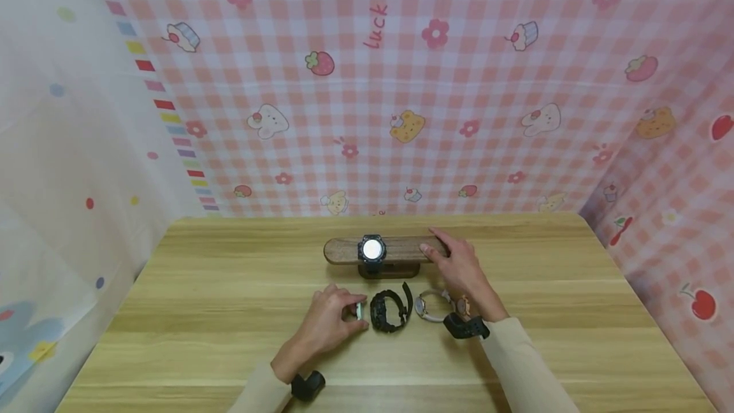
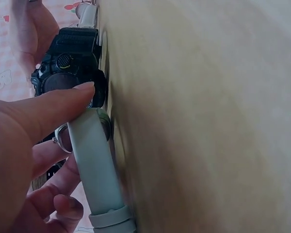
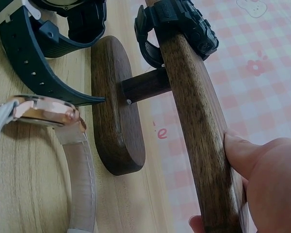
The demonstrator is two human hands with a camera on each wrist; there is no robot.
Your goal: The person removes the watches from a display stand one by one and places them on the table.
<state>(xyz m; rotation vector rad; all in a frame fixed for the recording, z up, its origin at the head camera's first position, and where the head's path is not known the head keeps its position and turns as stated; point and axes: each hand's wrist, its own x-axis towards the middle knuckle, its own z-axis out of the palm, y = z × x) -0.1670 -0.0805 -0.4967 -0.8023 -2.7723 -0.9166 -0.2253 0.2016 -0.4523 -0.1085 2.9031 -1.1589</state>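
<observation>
My left hand (image 1: 329, 314) pinches a wristwatch with a pale mint strap (image 2: 94, 162) between thumb and fingers, low over the table. Its strap faces the left wrist camera, and the case is mostly hidden behind it. With thumb and fingers my right hand (image 1: 461, 268) grips the right end of a dark wooden watch stand (image 3: 194, 111), a bar on a short post and oval base. One black watch (image 1: 373, 250) is strapped round that bar, left of its middle, its dial bright. Between the hands, a chunky black watch (image 1: 380, 312) lies on its side, strap curled.
Right of the black watch lies a white-strapped watch (image 1: 421, 306) with a rose-gold case. Another gold-coloured watch (image 1: 463, 305) sits beside my right wrist, partly covered. The wooden table (image 1: 201, 311) meets a pink checked cloth (image 1: 355, 164) at the back.
</observation>
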